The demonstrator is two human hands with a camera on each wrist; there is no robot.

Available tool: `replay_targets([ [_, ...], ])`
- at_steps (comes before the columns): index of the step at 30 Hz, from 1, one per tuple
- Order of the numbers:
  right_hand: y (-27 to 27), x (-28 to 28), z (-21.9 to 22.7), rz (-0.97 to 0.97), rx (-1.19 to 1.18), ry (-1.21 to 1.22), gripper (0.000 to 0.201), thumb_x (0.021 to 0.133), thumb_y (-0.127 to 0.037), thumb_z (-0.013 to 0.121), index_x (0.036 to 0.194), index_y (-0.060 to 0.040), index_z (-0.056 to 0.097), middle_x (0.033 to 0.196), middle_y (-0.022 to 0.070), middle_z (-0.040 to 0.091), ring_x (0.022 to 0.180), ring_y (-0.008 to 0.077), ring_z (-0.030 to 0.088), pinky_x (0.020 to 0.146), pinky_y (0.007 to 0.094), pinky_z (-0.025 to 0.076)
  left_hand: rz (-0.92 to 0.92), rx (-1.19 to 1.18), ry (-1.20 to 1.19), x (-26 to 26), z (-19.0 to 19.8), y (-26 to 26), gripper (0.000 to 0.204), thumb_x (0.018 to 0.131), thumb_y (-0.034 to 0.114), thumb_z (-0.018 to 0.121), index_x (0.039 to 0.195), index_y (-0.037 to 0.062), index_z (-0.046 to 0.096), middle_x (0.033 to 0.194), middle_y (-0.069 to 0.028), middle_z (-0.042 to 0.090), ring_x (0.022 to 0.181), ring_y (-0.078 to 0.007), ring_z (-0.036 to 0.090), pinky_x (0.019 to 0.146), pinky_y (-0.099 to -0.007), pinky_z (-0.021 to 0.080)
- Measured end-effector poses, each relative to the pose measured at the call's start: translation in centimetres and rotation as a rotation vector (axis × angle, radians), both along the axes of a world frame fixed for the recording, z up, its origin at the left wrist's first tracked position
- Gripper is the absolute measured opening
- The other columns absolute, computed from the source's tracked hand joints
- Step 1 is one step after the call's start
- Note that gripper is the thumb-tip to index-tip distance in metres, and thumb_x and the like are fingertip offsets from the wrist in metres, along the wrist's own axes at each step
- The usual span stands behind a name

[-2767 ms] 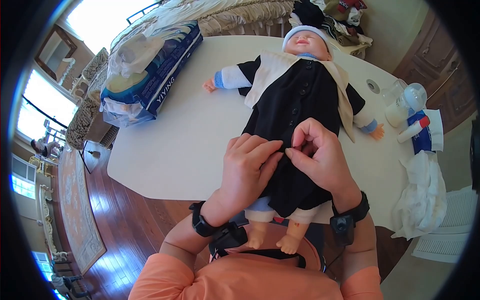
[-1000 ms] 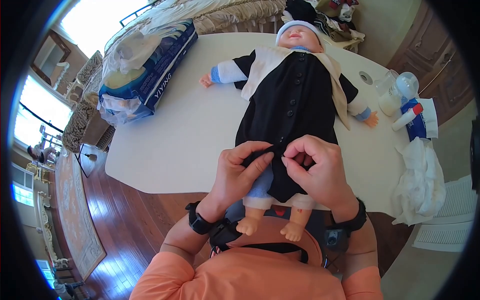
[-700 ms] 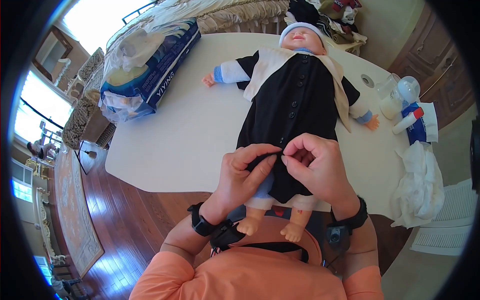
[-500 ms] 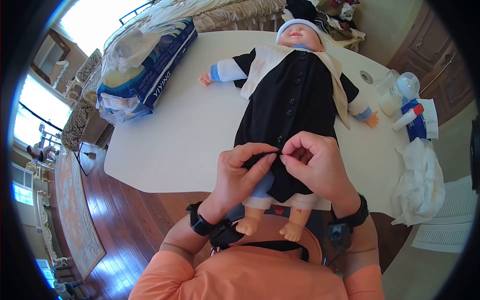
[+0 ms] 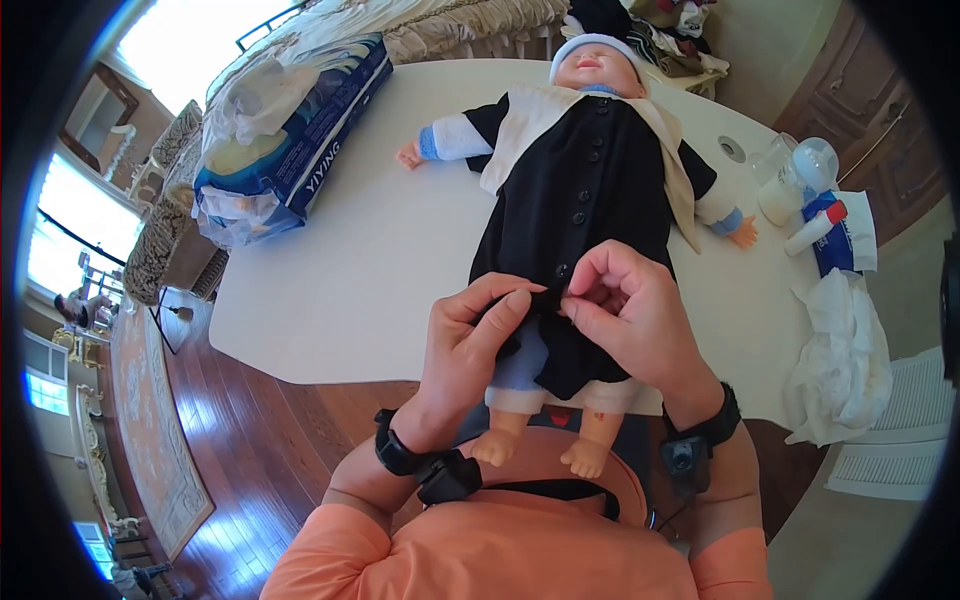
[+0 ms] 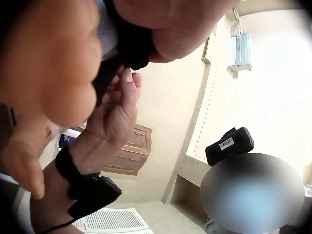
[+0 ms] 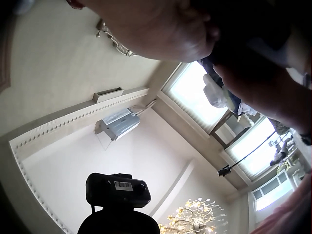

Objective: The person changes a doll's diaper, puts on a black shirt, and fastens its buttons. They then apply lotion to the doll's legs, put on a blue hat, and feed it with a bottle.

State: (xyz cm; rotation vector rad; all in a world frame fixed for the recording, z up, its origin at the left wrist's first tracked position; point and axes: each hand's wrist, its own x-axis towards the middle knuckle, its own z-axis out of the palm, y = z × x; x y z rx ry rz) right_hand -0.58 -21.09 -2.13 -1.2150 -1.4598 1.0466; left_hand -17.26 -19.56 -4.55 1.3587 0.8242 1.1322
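Hands part slightly at the doll's buttons

The left hand [image 5: 465,335] holds a fold of the black garment [image 5: 540,205] between thumb and index finger; half a second ago its fingertips met the right hand's, and now they sit a little apart. The right hand [image 5: 640,315] pinches the garment's front edge just below a button [image 5: 562,271], its index finger arched higher than before. The garment is on the doll [image 5: 595,70], which lies face up on the pale surface [image 5: 320,310], feet over the near edge toward the person. The blue trouser leg [image 5: 522,360], mostly covered 2.8 seconds ago, now shows below the lifted cloth. The diaper pack [image 5: 300,150] and the bottle [image 5: 785,195] have stayed at either side.
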Motion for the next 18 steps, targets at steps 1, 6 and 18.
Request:
replay_targets([
  [1,0.0,0.0,-0.1,0.0,0.0,-0.001,0.012,0.071,0.003,0.06,0.077,-0.0006,0.051,0.067,0.0018,0.055,0.06,0.0059,0.054,0.056,0.0193,0.045,0.0,0.0,-0.001,-0.1,0.0,-0.1,0.015,0.084,0.012,0.054,0.088,0.0002,0.063,0.077,-0.0018,0.058,0.072,-0.0053,0.049,0.064,-0.0195,0.039],
  [6,0.3,0.3,-0.2,0.029,-0.045,0.093,0.014,0.072,0.004,0.06,0.077,-0.001,0.047,0.069,0.0022,0.055,0.062,0.0064,0.055,0.058,0.0194,0.046,0.022,-0.014,0.027,-0.2,-0.4,-0.3,0.014,0.084,0.011,0.054,0.089,0.001,0.063,0.078,-0.0006,0.06,0.072,-0.0049,0.049,0.063,-0.0188,0.039],
  [18,0.3,0.5,-0.4,0.047,-0.066,0.127,0.015,0.073,0.005,0.058,0.078,-0.0014,0.045,0.068,0.0023,0.054,0.064,0.0061,0.055,0.058,0.0195,0.046,0.074,0.422,0.161,0.1,-0.9,-0.5,0.014,0.081,0.008,0.056,0.09,0.0003,0.064,0.083,-0.0101,0.061,0.075,-0.0163,0.054,0.065,-0.0244,0.042],
])
